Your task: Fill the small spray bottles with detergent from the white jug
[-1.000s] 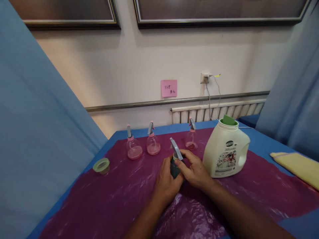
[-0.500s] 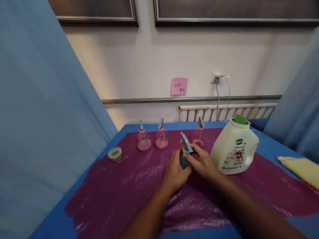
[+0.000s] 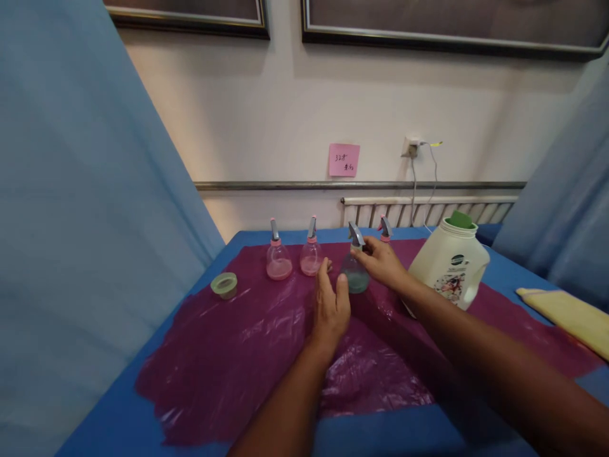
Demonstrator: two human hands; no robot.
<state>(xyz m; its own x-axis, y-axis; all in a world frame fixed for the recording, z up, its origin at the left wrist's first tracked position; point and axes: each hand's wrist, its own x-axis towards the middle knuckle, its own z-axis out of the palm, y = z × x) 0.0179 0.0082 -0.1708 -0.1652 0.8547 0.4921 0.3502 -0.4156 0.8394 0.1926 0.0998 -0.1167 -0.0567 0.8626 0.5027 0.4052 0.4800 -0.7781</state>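
Note:
A clear spray bottle [image 3: 356,280] with greenish liquid and a grey trigger head is upright in front of me. My right hand [image 3: 383,261] grips it at the neck, just under the trigger. To its left, my left hand [image 3: 332,304] is off the bottle, with thumb and fingers apart and nothing in them. Two spray bottles with pink collars and pink liquid stand behind, one at the left [image 3: 278,261] and one in the middle [image 3: 311,257]. Another pink-collared spray bottle [image 3: 385,230] is mostly hidden behind my right hand.
A large cream detergent jug [image 3: 442,260] with a green piece in its mouth stands right of my right hand. A pale green cap [image 3: 224,285] lies at the left on the purple plastic sheet [image 3: 228,362]. A folded yellow cloth [image 3: 566,317] is far right.
My left hand has let go of the green-liquid spray bottle and opened. My right hand has moved the bottle forward, toward the row of pink ones.

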